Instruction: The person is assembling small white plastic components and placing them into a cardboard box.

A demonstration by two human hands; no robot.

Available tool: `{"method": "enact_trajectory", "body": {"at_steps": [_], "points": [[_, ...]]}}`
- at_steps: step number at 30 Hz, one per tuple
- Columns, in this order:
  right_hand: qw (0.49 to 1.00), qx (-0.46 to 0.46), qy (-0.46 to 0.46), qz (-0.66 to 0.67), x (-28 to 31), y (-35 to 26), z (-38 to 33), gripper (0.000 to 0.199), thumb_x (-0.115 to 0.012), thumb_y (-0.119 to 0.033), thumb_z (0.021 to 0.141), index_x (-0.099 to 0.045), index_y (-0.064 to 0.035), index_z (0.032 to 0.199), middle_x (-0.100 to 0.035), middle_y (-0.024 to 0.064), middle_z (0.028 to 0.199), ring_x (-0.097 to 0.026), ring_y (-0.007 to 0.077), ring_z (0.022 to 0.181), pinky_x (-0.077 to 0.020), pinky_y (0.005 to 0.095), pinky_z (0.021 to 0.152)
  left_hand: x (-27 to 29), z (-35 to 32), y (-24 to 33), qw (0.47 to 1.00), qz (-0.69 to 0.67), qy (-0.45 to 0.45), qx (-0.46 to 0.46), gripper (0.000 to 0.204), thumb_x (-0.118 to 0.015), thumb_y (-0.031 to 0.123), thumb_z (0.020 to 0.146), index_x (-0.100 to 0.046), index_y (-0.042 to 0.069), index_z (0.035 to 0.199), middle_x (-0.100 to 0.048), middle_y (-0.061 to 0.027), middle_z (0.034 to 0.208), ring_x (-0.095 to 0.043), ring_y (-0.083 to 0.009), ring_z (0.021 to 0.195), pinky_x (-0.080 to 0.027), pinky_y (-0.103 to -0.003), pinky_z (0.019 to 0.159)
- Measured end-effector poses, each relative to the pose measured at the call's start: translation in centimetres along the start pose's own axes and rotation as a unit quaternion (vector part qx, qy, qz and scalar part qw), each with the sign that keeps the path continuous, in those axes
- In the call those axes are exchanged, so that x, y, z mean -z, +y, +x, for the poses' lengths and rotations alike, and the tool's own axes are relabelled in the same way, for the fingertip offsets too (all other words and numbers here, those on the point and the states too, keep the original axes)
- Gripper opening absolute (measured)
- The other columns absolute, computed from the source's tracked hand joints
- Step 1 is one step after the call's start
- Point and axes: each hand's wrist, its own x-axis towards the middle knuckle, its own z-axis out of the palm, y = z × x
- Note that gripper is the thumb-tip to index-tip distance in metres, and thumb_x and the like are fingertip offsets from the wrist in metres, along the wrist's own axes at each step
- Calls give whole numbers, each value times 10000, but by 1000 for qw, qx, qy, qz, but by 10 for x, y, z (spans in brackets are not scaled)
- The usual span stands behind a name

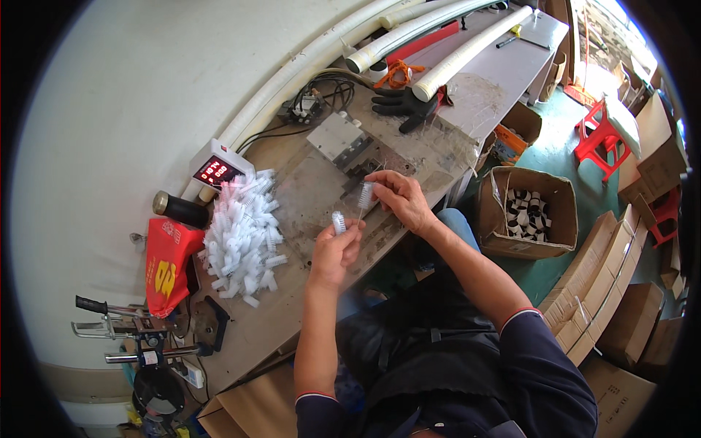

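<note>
My left hand [334, 252] is closed around a small white bristle brush [338, 222], whose head pokes up above the fingers. Just to its right, my right hand [403, 201] pinches another white bristle brush [366, 196] between thumb and fingertips. A thin stem runs down from this second brush toward my left fingers; whether they touch it, I cannot tell. Both hands are over the front edge of the worn workbench [299, 208], close to a metal block fixture [337, 139]. Left of the hands lies a large heap of similar white brushes [244, 233].
A counter box with red digits [221, 166] stands behind the heap, near a red bag [169, 263]. Long pale tubes [475, 51] and a black glove [405, 106] lie farther back. On the floor at right, a carton [529, 247] contains black-and-white pieces.
</note>
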Motion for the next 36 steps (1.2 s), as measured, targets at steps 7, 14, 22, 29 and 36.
{"method": "enact_trajectory", "body": {"at_steps": [7,14,22,29,36], "points": [[999,-28,-35,8,-5,19,6,170,-687,-159,990,-728,-17,1074,-668,-24,831,-552,44,685,-453,223,614,-2,-2,-7,997,73,5,0,224,-662,224,1001,-655,30,1114,-579,19,819,-490,-60,581,-323,-217,450],[999,-18,-49,-17,1,7,-3,150,-691,-92,975,-723,-8,1096,-696,1,876,-609,56,800,-489,233,711,-31,21,-25,995,78,17,-64,106,-590,155,1045,-596,51,1060,-632,-32,832,-610,-120,632,-476,-265,505],[999,-40,-25,-26,-6,0,-7,220,-675,-123,980,-694,6,1157,-660,-9,836,-568,46,724,-455,214,633,29,-72,-23,838,312,360,-266,305,-708,202,965,-664,39,1219,-698,-79,866,-662,-155,798,-530,-324,723],[998,-27,-19,-51,-12,5,-6,198,-691,-117,970,-699,15,1117,-660,-12,810,-577,39,721,-441,208,626,127,-112,-16,556,662,478,-157,358,-712,224,899,-673,116,1238,-743,-142,1066,-715,-398,896,-558,-500,774],[999,-28,-14,-40,-12,3,-10,193,-692,-116,966,-701,28,1095,-664,-14,818,-602,49,745,-458,214,653,122,-107,-11,557,635,496,-201,253,-740,198,885,-730,90,1113,-734,-131,1035,-713,-375,915,-560,-456,773]]}}
